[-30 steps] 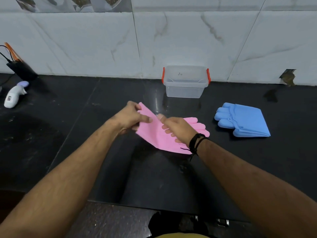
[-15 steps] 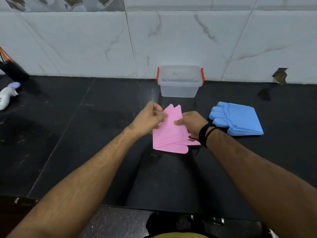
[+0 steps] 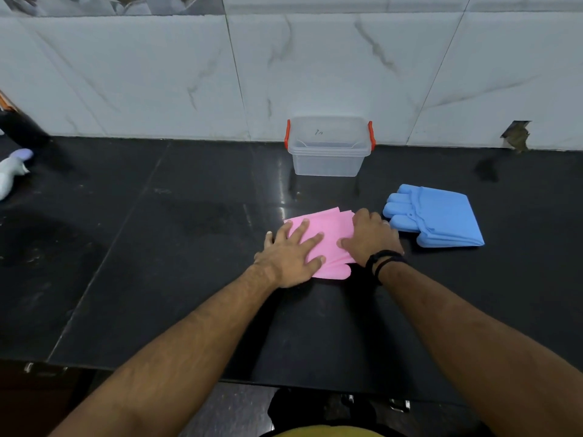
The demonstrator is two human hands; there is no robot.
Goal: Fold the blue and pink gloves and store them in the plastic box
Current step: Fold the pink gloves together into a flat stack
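Hands occupy the centre of the frame, both pressed onto the folded pink gloves (image 3: 328,234) on the black countertop (image 3: 157,263).

Left hand (image 3: 291,255): palm down, fingers spread flat across the left part of the pink gloves. Nothing is grasped; the hand is released and lies on the material.

Right hand (image 3: 370,236): palm down on the right edge of the pink gloves, fingers curled slightly downward. Whether those fingers pinch the material cannot be told, since the hand covers that edge. Black bands (image 3: 383,260) circle the right wrist.

Pink gloves: folded into a flat, layered stack, with rounded fingertip ends protruding at the lower edge between the two hands.

Blue gloves (image 3: 441,217): folded stack, right of centre, just beside the right hand, glove fingers pointing left. Contact between the two is not resolvable.

Plastic box (image 3: 329,149): clear, with orange side latches, upright at the upper centre against the white marble-tile wall (image 3: 315,67), apart from both glove stacks. Through the clear wall nothing is discernible inside.

White handheld device (image 3: 12,173) with a lilac tip: left edge of the frame, well apart from the work area.
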